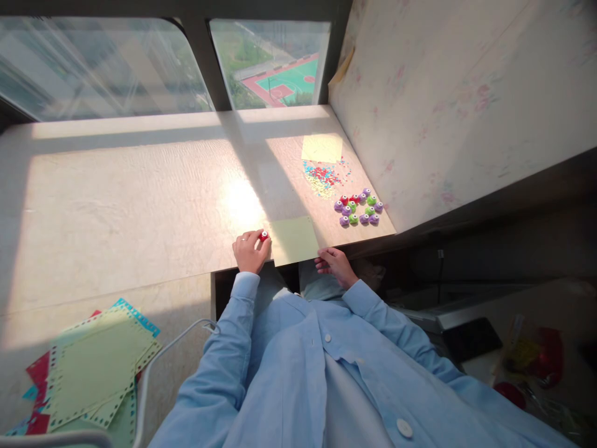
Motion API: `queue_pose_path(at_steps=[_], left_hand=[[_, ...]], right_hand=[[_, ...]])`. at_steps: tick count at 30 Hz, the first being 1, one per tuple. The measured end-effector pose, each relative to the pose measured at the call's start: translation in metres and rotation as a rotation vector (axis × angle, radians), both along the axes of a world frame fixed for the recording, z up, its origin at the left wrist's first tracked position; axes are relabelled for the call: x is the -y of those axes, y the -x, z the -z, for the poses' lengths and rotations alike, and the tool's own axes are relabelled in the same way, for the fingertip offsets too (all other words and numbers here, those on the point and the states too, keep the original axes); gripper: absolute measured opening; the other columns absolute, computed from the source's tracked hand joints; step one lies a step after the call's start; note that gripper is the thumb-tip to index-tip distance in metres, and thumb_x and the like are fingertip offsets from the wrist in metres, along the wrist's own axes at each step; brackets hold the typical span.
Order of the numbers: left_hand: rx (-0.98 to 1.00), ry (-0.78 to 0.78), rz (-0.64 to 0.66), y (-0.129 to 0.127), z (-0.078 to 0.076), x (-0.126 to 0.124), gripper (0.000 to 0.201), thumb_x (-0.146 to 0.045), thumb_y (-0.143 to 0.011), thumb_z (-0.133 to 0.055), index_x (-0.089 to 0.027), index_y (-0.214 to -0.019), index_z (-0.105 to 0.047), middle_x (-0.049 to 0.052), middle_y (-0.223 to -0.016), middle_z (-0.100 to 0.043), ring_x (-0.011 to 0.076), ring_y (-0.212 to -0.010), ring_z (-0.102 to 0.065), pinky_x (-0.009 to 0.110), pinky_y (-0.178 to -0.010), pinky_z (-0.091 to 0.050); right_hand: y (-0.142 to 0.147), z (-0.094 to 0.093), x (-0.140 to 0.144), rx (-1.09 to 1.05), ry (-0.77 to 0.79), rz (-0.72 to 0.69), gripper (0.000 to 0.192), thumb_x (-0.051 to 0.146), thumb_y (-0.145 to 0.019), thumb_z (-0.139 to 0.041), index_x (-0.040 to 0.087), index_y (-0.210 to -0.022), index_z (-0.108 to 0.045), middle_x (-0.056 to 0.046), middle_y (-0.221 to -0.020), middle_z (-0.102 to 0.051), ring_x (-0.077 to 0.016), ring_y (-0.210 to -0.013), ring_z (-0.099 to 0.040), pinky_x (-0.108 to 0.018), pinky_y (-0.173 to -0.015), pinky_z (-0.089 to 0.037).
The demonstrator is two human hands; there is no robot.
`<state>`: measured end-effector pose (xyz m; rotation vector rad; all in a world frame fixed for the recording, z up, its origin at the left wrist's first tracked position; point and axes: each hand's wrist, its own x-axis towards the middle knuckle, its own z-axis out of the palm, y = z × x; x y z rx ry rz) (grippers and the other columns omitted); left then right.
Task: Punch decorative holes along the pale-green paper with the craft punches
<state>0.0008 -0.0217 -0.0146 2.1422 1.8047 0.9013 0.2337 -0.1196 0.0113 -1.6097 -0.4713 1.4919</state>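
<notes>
My left hand (249,249) has its fingers curled around a red paper punch (263,236) on the bench (140,199). At three o'clock of it, my right hand (333,264) pinches the green paper sheet's (293,239) near edge.

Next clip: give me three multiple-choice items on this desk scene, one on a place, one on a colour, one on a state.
1. Where is the cluster of small punches?
A. by the right-hand wall
B. on the stack of paper
C. under the left hand

2. What colour is the punch at the left hand?
A. purple
B. red
C. green

3. How does the green sheet lie?
A. rolled up
B. standing on edge
C. flat on the desk

Answers: 1 A, they sit close to the wall; 2 B, red shows beside the fingers; 3 C, it lies flat at the desk edge, with the right hand at its corner.
</notes>
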Motion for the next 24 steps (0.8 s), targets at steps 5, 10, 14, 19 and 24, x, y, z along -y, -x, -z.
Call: queue_pose_path(at_steps=[5,10,14,19,24], left_hand=[[0.001,0.018,0.002,0.001,-0.001,0.000,0.027,-0.038,-0.083,-0.061,-0.022,-0.104,-0.069,0.006,-0.104,-0.067,0.0249,-0.094,-0.054,0.036,-0.082,-0.035],[0.026,0.028,0.007,0.003,0.000,0.001,0.028,-0.037,-0.083,-0.061,-0.023,-0.105,-0.069,0.006,-0.106,-0.067,0.0246,-0.097,-0.055,0.037,-0.085,-0.035],[0.028,0.036,0.014,0.004,0.001,0.001,0.029,-0.036,-0.083,-0.062,-0.024,-0.107,-0.070,0.006,-0.107,-0.067,0.0251,-0.097,-0.055,0.037,-0.085,-0.035],[0.021,0.048,0.023,0.004,-0.001,0.000,0.029,-0.035,-0.083,-0.063,-0.024,-0.109,-0.070,0.007,-0.107,-0.067,0.0259,-0.097,-0.055,0.038,-0.083,-0.035],[0.008,0.061,0.036,0.005,-0.002,0.000,0.029,-0.036,-0.083,-0.063,-0.026,-0.110,-0.070,0.006,-0.106,-0.067,0.0254,-0.097,-0.055,0.038,-0.081,-0.035]], right_hand=[[-0.001,0.001,-0.001,0.000,-0.024,-0.008,0.033,0.044,-0.073,-0.070,0.014,-0.081,-0.058,-0.003,-0.069,-0.063,-0.0098,-0.055,-0.059,-0.020,-0.046,-0.051],[0.000,-0.001,-0.009,0.030,-0.014,-0.039,0.043,0.056,-0.072,-0.067,0.016,-0.075,-0.053,0.000,-0.060,-0.059,-0.0095,-0.047,-0.056,-0.018,-0.038,-0.044],[0.001,-0.007,-0.019,0.233,-0.062,-0.138,0.044,0.055,-0.072,-0.065,0.017,-0.062,-0.046,0.005,-0.046,-0.048,-0.0035,-0.032,-0.037,-0.014,-0.028,-0.021],[-0.003,-0.017,-0.029,0.478,-0.106,-0.269,0.032,0.045,-0.074,-0.061,0.015,-0.065,-0.056,0.001,-0.054,-0.056,-0.0070,-0.039,-0.048,-0.015,-0.031,-0.031],[-0.011,-0.019,-0.036,0.452,-0.141,-0.262,0.027,0.037,-0.067,-0.067,0.015,-0.081,-0.067,-0.002,-0.078,-0.067,-0.0131,-0.066,-0.060,-0.020,-0.048,-0.052]])
